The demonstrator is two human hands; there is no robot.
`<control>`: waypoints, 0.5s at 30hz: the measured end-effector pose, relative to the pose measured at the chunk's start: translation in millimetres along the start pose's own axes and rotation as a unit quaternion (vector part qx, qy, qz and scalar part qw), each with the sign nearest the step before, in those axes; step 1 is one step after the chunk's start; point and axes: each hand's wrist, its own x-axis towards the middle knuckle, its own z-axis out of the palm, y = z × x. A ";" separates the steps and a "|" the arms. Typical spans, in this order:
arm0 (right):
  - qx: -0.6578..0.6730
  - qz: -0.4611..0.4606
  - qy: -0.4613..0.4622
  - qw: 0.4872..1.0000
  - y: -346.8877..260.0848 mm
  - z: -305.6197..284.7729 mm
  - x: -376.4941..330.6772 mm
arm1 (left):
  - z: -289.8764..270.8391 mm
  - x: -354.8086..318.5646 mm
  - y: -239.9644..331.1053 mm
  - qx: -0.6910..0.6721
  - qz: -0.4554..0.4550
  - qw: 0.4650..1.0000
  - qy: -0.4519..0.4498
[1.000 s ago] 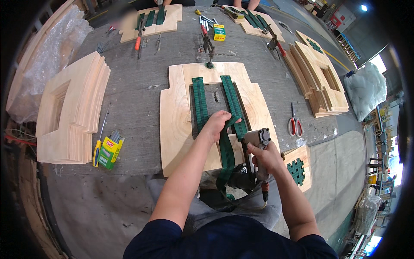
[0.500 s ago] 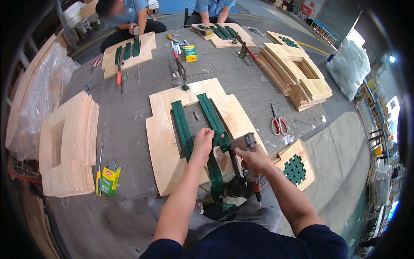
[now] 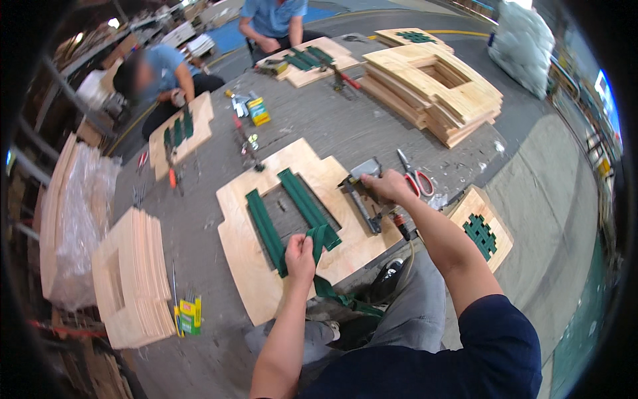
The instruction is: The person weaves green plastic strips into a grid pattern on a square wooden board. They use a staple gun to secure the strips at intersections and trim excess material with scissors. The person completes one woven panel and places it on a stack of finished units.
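Observation:
A pale wooden panel with a rectangular opening lies before me, two green webbing straps running lengthwise across the opening. My left hand pinches a loose length of green strap at the near end of the right-hand strap; its tail hangs off the panel's near edge. On the panel's right part, my right hand is closed around a nail or staple gun, its body low over the wood. An air hose runs from the gun. Red-handled scissors lie just beyond that hand.
Cut panels are stacked at left and far right. A yellow-green box and a screwdriver sit by the left stack. A panel with woven green straps is at right. Two co-workers sit across the table.
My right hand has carried the gun away from the strap to the panel's right side. My left hand keeps hold of the strap. The whole view has turned.

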 end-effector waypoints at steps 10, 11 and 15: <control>-0.170 -0.083 0.128 0.974 95.6 -61.3 -15.7 | -13.5 1.2 25.6 -0.114 -0.147 0.980 -0.075; -0.148 -0.087 0.117 0.978 98.8 -62.3 -12.9 | -18.5 3.1 29.4 -0.116 -0.171 0.974 -0.091; -0.112 -0.073 0.092 0.987 116.6 -83.3 0.6 | -15.0 11.6 35.7 -0.221 -0.230 0.934 -0.160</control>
